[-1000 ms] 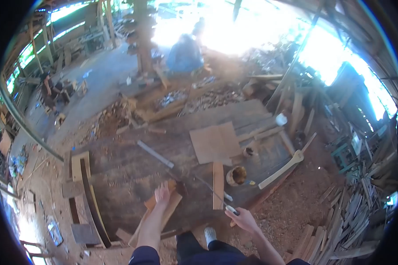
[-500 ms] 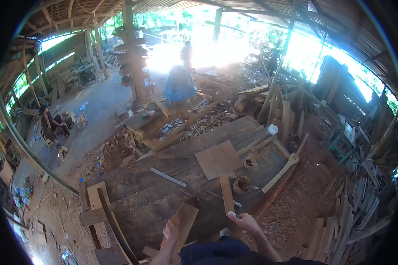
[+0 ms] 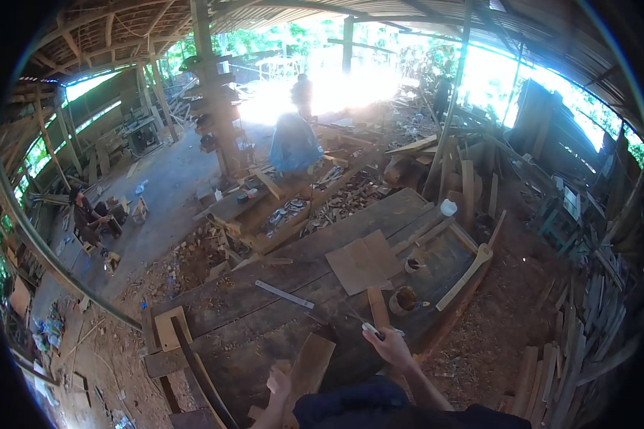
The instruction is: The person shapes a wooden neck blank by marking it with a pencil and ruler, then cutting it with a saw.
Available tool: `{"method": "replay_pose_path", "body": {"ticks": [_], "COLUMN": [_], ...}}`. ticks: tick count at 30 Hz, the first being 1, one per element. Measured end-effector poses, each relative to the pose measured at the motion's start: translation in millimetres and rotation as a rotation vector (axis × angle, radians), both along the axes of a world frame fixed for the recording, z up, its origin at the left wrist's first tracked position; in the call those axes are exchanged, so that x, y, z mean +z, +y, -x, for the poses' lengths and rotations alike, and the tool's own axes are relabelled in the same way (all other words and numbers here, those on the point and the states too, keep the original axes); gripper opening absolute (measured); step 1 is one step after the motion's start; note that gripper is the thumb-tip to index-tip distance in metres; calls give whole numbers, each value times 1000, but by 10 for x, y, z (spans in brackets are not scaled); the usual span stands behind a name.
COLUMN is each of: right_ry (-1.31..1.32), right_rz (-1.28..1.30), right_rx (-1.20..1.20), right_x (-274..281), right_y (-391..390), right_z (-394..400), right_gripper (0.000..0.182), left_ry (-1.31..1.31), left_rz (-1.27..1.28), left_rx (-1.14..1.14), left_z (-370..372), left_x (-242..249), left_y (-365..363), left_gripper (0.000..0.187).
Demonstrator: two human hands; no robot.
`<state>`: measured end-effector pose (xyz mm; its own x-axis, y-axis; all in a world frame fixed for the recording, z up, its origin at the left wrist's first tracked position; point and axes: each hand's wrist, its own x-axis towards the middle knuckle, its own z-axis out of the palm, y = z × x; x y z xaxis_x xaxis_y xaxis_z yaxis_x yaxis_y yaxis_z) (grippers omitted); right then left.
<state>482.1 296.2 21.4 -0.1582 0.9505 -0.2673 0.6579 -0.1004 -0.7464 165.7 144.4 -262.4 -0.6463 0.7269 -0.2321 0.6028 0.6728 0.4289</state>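
My right hand point(image 3: 392, 348) clamps a white-handled tool point(image 3: 368, 328); left hand point(image 3: 280, 382), beside flat wooden board point(image 3: 313, 365): grip unclear. View since raised.

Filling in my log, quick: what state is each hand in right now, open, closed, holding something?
Left hand: beside the wooden board; whether it grips anything cannot be told.
Right hand: closed, holding a pale-handled tool.
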Motion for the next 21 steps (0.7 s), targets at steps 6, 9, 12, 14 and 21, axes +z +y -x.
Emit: {"method": "replay_pose_path", "body": {"ticks": [6, 9, 12, 14, 21], "right_ry": [421, 472, 562, 645, 44], "right_rz": [-422, -607, -799, -909, -142], "right_rx": [-60, -78, -72, -15, -35], "right_x": [592, 955, 1050, 1045, 624], "right_y": [106, 221, 379, 433, 479], "right_z": [22, -24, -25, 64, 543], "right_gripper": [43, 48, 59, 61, 69], "left_ry": [-42, -96, -135, -151, -142], "left_rz": [129, 98, 111, 147, 228], "left_rx": [-144, -118, -151, -174, -161], "left_z": [-89, -81, -39, 49, 63], "left_x": [46, 26, 93, 38, -66], "left_y": [56, 46, 62, 99, 152], "left_gripper": [68, 77, 88, 94, 95]}}
